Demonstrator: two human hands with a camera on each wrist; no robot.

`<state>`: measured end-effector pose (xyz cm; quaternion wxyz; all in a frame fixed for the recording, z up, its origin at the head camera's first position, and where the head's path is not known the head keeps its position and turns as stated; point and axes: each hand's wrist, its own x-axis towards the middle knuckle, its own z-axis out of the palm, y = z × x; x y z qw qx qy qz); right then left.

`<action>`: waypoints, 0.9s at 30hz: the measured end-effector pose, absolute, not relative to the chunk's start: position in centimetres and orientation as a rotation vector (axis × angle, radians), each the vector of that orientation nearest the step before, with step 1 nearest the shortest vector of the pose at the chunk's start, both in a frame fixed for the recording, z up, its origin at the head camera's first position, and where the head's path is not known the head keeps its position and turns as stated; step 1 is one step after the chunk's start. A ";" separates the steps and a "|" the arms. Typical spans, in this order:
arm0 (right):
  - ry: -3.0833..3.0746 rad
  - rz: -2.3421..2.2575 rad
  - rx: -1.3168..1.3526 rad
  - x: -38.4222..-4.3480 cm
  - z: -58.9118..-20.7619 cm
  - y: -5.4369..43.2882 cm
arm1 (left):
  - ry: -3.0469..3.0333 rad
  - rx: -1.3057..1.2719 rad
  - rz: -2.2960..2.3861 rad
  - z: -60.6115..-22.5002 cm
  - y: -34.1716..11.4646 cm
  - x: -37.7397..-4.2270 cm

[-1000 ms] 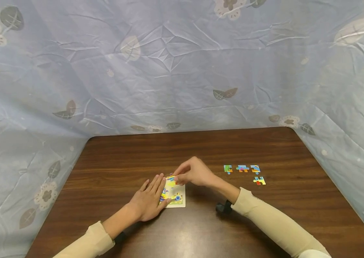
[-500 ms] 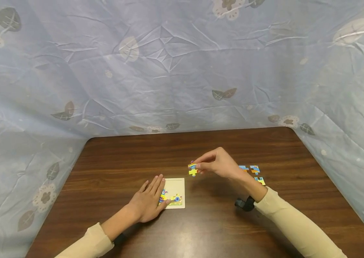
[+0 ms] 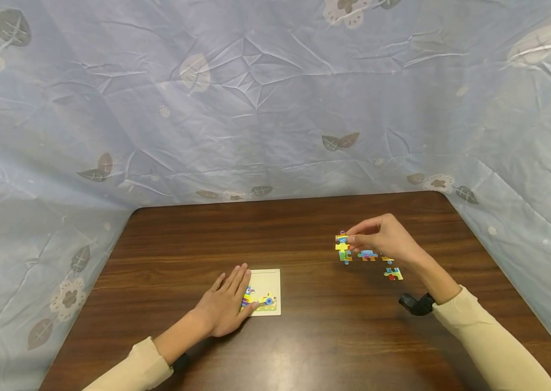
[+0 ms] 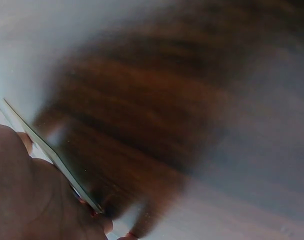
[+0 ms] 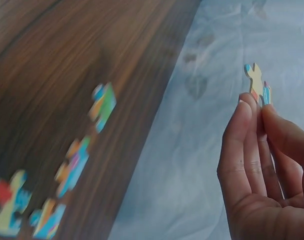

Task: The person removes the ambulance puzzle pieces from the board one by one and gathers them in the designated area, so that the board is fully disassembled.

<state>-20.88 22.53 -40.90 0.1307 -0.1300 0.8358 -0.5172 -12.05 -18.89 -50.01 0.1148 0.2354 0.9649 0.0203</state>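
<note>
My left hand rests with straight fingers over the left side of a cream puzzle board. Along the board's lower part lie joined pieces with a yellow vehicle picture; some of that picture is under the hand. Off to the right, my right hand pinches a yellow and blue jigsaw piece between thumb and fingers. In the right wrist view this piece stands edge-on at the fingertips. From the head it overlaps a green jigsaw piece on the table.
Other loose jigsaw pieces lie below the right hand: a blue and orange one, a yellow and red one, and one partly hidden by the hand. The brown wooden table meets a patterned grey-blue cloth behind and at the sides.
My right hand has lifted the yellow and blue jigsaw piece off the board and carried it right, over the loose pieces. The left hand has stayed in place.
</note>
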 end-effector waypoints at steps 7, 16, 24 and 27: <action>2.447 -1.427 -0.317 -20.5 -42.0 26.0 | 2.830 0.673 0.033 -49.9 -18.8 -12.0; 2.402 -1.420 -0.212 -20.2 -44.1 28.4 | 2.829 0.656 0.023 -49.8 -18.7 -12.1; 2.365 -1.369 -0.192 -20.2 -45.9 29.1 | 2.817 0.647 0.041 -49.8 -18.6 -12.0; 2.365 -1.349 -0.199 -20.2 -46.4 28.9 | 2.816 0.648 0.042 -49.9 -18.7 -12.1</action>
